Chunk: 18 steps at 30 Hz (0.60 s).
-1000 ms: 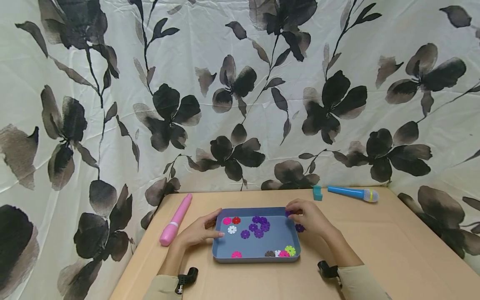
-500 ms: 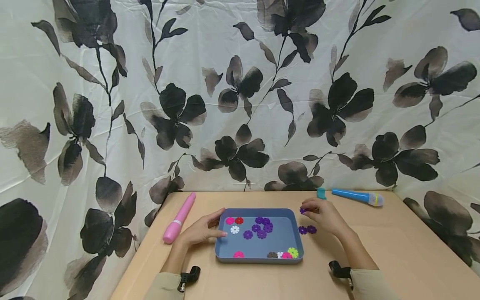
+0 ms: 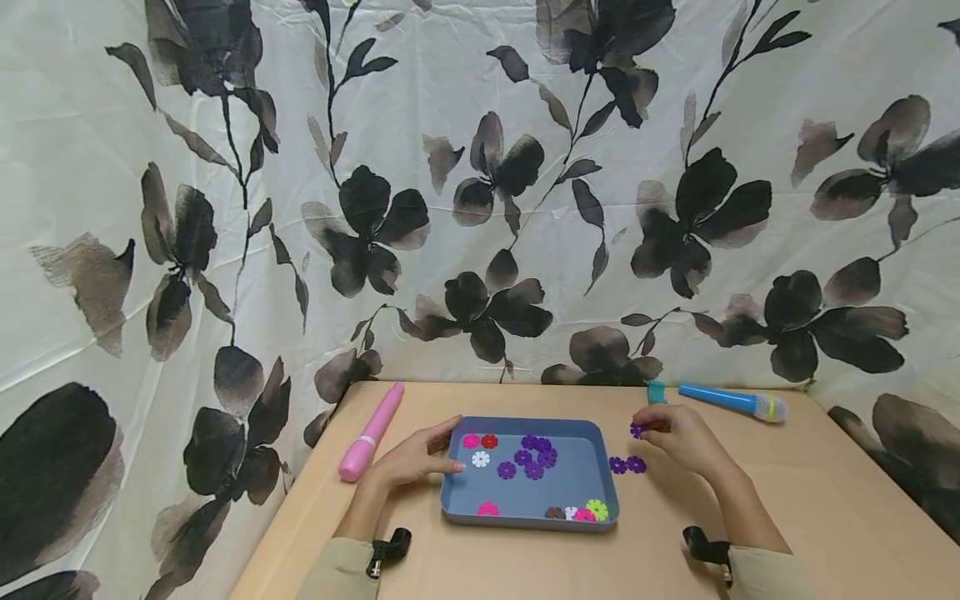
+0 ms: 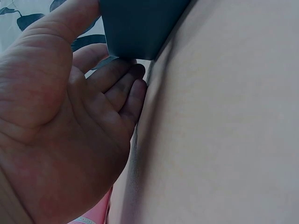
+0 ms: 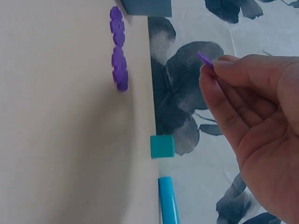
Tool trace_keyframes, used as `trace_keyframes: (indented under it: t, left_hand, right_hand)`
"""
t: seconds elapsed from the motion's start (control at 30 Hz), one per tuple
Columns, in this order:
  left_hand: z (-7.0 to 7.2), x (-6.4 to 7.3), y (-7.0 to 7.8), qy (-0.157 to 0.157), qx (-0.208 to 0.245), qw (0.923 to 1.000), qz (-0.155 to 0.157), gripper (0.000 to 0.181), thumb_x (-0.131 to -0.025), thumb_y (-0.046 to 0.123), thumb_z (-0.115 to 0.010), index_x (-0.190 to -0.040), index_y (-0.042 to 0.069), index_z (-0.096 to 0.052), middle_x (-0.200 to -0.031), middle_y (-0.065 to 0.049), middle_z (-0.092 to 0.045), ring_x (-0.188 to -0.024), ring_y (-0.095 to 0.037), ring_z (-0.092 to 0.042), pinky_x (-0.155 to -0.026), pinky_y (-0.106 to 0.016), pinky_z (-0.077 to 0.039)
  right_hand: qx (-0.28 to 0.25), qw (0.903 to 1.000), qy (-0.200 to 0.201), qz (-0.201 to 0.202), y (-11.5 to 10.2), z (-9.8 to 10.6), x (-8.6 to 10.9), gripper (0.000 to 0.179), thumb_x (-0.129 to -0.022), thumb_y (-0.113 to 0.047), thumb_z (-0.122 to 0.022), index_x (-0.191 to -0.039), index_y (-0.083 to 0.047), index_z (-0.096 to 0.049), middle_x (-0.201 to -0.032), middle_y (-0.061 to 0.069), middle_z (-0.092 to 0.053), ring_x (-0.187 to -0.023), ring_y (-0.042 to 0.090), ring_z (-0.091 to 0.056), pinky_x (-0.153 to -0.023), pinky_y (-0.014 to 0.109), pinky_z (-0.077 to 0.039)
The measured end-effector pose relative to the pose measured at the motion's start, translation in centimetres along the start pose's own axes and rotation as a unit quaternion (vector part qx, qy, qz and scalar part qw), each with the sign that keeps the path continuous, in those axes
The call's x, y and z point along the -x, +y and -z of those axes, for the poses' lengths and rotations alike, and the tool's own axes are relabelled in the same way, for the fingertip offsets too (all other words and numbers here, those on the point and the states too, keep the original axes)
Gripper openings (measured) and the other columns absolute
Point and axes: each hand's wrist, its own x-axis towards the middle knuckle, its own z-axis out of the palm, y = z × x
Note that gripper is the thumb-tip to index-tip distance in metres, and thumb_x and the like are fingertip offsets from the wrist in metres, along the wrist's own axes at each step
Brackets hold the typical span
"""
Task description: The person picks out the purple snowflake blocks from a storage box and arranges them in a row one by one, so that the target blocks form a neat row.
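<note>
My right hand [image 3: 682, 433] pinches a purple flower-shaped disc [image 3: 636, 431] between thumb and fingertips, over the table right of the tray. The right wrist view shows that disc [image 5: 205, 59] edge-on, raised off the table. Two more purple flower discs [image 3: 636, 465] lie side by side on the table, below this hand. My left hand [image 3: 416, 457] holds the blue-grey tray [image 3: 517, 496] by its left side, thumb at the rim. In the left wrist view its fingers [image 4: 117, 84] curl at the tray's outer wall. Several purple flower discs [image 3: 534, 471] lie in the tray's middle.
Pink, red and white discs [image 3: 480, 459] lie at the tray's left; brown, white, pink and lime ones [image 3: 597, 510] at its front right. A pink microphone [image 3: 372, 433] lies at left. A teal block [image 3: 656, 392] and blue microphone [image 3: 731, 401] lie along the back edge.
My right hand has moved from the tray's far right corner out to the right, carrying the purple flower disc. Both purple discs on the table now show. My left hand stays on the tray.
</note>
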Motion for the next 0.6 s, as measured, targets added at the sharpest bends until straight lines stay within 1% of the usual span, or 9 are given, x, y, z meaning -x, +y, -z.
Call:
trace_keyframes:
  t: [0.2,0.37,0.47,0.6]
  left_hand:
    - [-0.1,-0.1,0.2,0.000,0.000,1.0000,0.002,0.096,-0.090,0.030,-0.084,-0.165,0.010,-0.028,-0.171,-0.010,-0.030,-0.156,-0.033,-0.032,-0.129,-0.049,-0.026]
    - [-0.1,-0.2,0.2,-0.001,0.000,1.0000,0.003,0.096,-0.090,0.029,-0.083,-0.165,0.010,-0.028,-0.171,-0.010,-0.029,-0.157,-0.033,-0.031,-0.129,-0.048,-0.025]
    - [-0.1,-0.2,0.2,-0.001,-0.001,1.0000,0.004,0.096,-0.090,0.030,-0.084,-0.165,0.011,-0.028,-0.171,-0.009,-0.029,-0.157,-0.032,-0.031,-0.129,-0.047,-0.025]
    - [0.0,-0.1,0.0,-0.002,0.008,0.9999,0.005,0.096,-0.090,0.029,-0.084,-0.165,0.011,-0.028,-0.171,-0.010,-0.029,-0.157,-0.033,-0.030,-0.129,-0.049,-0.025]
  right_hand:
    - [-0.008,0.9998,-0.011,-0.016,0.8,0.7,0.5,0.017,-0.091,0.001,-0.074,-0.108,-0.002,-0.077,-0.103,0.010,-0.077,-0.092,0.018,-0.071,-0.078,0.019,-0.059]
    - [-0.021,0.9986,-0.040,-0.027,1.8,1.6,1.0,0.018,-0.090,-0.001,-0.076,-0.108,-0.001,-0.077,-0.104,0.012,-0.077,-0.090,0.014,-0.068,-0.076,0.019,-0.058]
    - [-0.032,0.9968,-0.065,-0.032,2.6,2.1,1.4,0.022,-0.088,0.000,-0.076,-0.110,0.002,-0.076,-0.105,0.013,-0.077,-0.089,0.014,-0.066,-0.075,0.020,-0.058]
    - [-0.042,0.9936,-0.087,-0.059,3.6,2.4,1.9,0.024,-0.086,0.000,-0.076,-0.110,0.001,-0.077,-0.104,0.011,-0.077,-0.090,0.014,-0.064,-0.076,0.021,-0.056]
